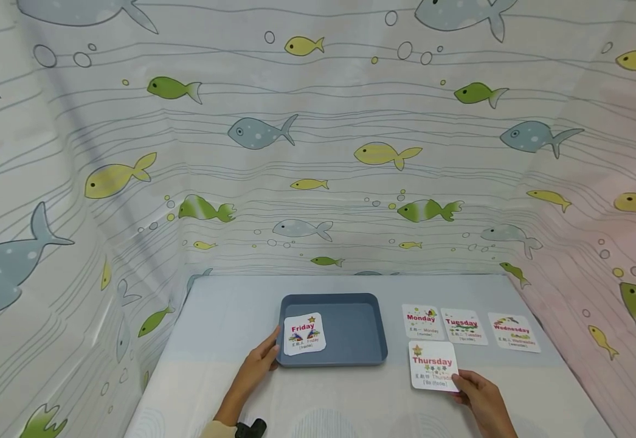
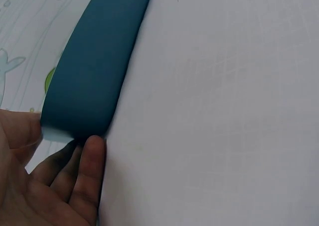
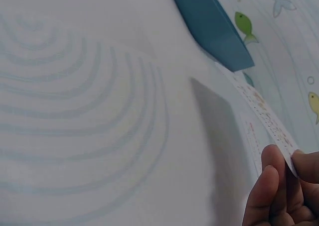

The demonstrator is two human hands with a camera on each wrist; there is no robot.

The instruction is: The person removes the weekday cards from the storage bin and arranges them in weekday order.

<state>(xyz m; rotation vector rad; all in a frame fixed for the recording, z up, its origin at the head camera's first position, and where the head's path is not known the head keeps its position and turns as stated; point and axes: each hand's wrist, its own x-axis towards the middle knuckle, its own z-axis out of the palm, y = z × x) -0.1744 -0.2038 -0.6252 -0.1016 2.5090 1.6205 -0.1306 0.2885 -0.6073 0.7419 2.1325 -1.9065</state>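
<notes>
My right hand pinches the Thursday card by its lower right corner, between thumb and fingers. In the right wrist view the card is seen nearly edge-on, tilted above the table with a shadow beneath it. My left hand holds the blue-grey tray at its lower left corner. The left wrist view has the thumb on one side of the tray's corner and the fingers on the other. Inside the tray, at its left end, lies the Friday card.
Behind the Thursday card, the Monday card, Tuesday card and Wednesday card lie in a row right of the tray. A white table carries everything. A fish-print curtain surrounds it at the back and sides.
</notes>
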